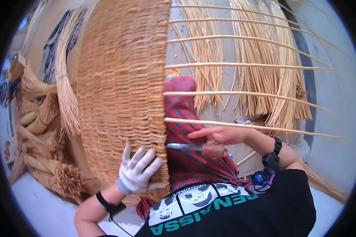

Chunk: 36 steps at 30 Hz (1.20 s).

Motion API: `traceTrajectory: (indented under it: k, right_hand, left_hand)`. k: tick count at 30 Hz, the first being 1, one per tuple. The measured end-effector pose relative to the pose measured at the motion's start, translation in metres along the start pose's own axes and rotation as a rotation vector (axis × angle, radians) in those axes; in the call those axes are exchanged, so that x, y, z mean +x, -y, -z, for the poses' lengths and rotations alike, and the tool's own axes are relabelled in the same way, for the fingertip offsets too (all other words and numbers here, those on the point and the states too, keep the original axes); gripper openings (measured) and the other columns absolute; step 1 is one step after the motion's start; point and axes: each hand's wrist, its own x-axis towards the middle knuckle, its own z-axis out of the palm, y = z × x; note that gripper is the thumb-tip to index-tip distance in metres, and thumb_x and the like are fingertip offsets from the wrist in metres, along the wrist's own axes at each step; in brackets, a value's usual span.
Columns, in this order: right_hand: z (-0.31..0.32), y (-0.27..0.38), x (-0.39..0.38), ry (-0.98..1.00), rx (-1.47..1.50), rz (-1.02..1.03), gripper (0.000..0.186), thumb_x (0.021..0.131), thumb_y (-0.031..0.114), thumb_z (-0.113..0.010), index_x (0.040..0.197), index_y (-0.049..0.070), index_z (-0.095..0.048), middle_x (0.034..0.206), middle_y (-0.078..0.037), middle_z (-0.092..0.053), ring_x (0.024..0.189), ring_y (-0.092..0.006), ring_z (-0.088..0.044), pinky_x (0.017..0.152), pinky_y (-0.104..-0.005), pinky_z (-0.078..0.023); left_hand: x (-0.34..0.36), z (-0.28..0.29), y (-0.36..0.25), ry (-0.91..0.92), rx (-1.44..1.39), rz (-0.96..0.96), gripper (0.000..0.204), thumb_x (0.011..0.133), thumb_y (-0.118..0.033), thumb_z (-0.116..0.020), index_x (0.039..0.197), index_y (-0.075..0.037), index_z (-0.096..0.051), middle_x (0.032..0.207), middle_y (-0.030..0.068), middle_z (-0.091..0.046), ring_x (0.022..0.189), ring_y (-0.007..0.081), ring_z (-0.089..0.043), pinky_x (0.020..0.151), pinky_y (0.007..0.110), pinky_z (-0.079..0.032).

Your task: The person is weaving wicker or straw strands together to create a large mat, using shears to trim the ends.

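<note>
Two hands on one half-woven wicker basket [122, 94] held up close: gloved left hand [138, 172] spread flat against its ribbed weave, bare right hand [221, 136] gripping a metal tool [184, 147] beside bare protruding stakes [245, 67].

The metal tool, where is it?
In the head view, the metal tool sits centre-right, gripped in the right hand, its tip at the woven basket edge.

The woven wicker basket [120, 94] is tipped on its side — a tan, half-finished shell of tight horizontal weave. Bare upright stakes [245, 67] jut from its unwoven rim, fanning out away from the weave. A metal-bladed tool [186, 147] — red-handled — lies level, its tip against the basket's lower rim.
</note>
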Motion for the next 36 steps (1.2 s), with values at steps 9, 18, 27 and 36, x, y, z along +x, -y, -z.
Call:
traceTrajectory:
  k: [9,18,27,36]
  right_hand:
    - [0.379,-0.237,0.011,-1.321,-1.436,-0.116,0.053,0.082,0.039,-0.076,0.127,0.011,-0.073,0.148,-0.021,-0.057,0.143,-0.0350,-0.047,0.126,-0.0586,-0.022]
    - [0.307,-0.157,0.069,-1.315,-1.117,-0.231,0.024,0.099,0.021,-0.064,0.107,0.000,-0.070,0.091,-0.024,-0.074,0.083,-0.0407,-0.073,0.073,-0.0486,-0.060]
    - [0.091,-0.040,-0.060,-0.507,-0.062,0.164,0.022,0.099,0.018,-0.074,0.108,0.006,-0.059,0.086,-0.006,-0.070,0.068,-0.0141,-0.072,0.053,-0.0217,-0.049]
    - [-0.023,-0.059,-0.054,-0.904,0.373,1.189,0.024,0.102,0.015,-0.069,0.118,0.011,-0.051,0.079,-0.008,-0.065,0.070,-0.0210,-0.072,0.057,-0.0316,-0.058]
  left_hand:
    - [0.005,-0.015,0.007,-0.066,-0.047,-0.013,0.090,0.073,-0.077,-0.075,0.140,-0.018,-0.065,0.148,0.0078,-0.058,0.150,0.0323,-0.040,0.127,0.064,-0.016]
    - [0.000,-0.009,-0.020,-0.041,0.039,0.117,0.085,0.081,-0.072,-0.072,0.145,-0.017,-0.063,0.150,0.0053,-0.058,0.148,0.0296,-0.042,0.128,0.058,-0.019]
    - [0.006,-0.006,-0.013,-0.099,0.041,0.112,0.088,0.078,-0.070,-0.076,0.145,-0.015,-0.062,0.150,0.0076,-0.058,0.147,0.0310,-0.044,0.128,0.057,-0.020]
    - [0.003,-0.005,-0.020,-0.152,0.063,0.114,0.088,0.082,-0.069,-0.073,0.152,-0.018,-0.055,0.154,0.0042,-0.056,0.146,0.0269,-0.048,0.128,0.052,-0.025]
